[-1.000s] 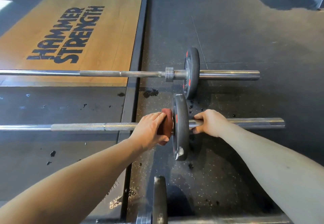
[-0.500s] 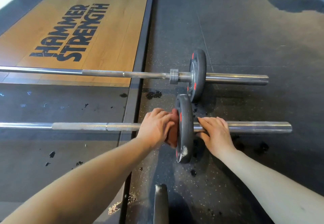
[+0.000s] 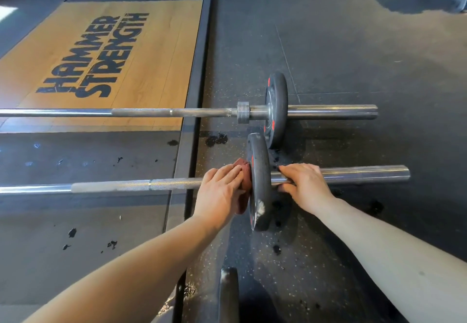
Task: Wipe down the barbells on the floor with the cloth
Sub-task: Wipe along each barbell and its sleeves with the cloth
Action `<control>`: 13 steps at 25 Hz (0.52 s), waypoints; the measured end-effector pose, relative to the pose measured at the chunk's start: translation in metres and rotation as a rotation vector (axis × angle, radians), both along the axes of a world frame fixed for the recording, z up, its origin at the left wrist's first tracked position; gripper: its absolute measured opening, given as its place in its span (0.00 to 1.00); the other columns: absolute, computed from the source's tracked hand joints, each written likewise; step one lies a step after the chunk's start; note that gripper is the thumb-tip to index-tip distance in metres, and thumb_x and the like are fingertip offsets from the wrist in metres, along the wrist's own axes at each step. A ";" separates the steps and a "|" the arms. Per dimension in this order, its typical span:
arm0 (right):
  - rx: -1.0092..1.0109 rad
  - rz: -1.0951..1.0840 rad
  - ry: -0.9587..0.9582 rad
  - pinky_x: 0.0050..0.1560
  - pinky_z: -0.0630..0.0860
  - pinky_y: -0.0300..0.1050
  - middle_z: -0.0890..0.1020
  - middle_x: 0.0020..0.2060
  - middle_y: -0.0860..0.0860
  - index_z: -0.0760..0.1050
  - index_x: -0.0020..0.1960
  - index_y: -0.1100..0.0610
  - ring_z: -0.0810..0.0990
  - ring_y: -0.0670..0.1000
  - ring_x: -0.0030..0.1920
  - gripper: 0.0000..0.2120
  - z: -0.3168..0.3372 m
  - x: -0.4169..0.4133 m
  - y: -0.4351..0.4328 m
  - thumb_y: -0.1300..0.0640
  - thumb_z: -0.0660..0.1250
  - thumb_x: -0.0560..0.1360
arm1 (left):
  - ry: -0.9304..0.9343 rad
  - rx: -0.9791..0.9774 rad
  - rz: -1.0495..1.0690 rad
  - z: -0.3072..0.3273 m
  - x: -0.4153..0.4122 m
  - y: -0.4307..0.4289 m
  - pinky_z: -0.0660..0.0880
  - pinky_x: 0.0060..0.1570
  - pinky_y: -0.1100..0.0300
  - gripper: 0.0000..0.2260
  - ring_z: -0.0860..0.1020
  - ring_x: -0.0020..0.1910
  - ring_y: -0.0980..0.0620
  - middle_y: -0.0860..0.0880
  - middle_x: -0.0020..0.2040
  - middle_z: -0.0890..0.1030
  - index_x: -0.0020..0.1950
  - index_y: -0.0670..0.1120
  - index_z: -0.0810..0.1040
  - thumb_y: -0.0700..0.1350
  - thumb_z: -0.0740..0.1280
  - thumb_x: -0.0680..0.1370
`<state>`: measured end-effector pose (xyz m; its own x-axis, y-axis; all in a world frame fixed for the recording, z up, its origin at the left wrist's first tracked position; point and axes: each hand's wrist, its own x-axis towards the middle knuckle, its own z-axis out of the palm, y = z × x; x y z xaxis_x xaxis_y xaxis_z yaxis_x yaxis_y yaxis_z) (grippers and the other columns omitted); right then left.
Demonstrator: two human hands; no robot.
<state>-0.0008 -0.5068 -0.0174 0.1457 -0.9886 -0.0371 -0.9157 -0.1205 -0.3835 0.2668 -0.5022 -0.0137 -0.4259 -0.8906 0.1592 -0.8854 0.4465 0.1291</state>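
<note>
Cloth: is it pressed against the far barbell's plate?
No, the left hand presses the red-brown cloth against the plate of the near barbell; the far barbell lies untouched.

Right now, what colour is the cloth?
Reddish-brown; the cloth shows best in the head view.
</note>
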 end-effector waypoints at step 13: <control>-0.150 -0.114 0.321 0.81 0.49 0.56 0.64 0.80 0.54 0.60 0.81 0.51 0.56 0.56 0.81 0.34 -0.021 0.008 -0.040 0.52 0.70 0.79 | 0.282 0.111 0.121 -0.001 -0.012 -0.062 0.55 0.70 0.54 0.17 0.67 0.75 0.50 0.56 0.71 0.76 0.69 0.54 0.79 0.50 0.69 0.80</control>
<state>0.0071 -0.5464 -0.0386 0.0391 -0.9957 0.0836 -0.9972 -0.0443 -0.0605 0.2545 -0.5641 -0.0143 -0.2688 -0.9506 0.1551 -0.8535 0.3097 0.4191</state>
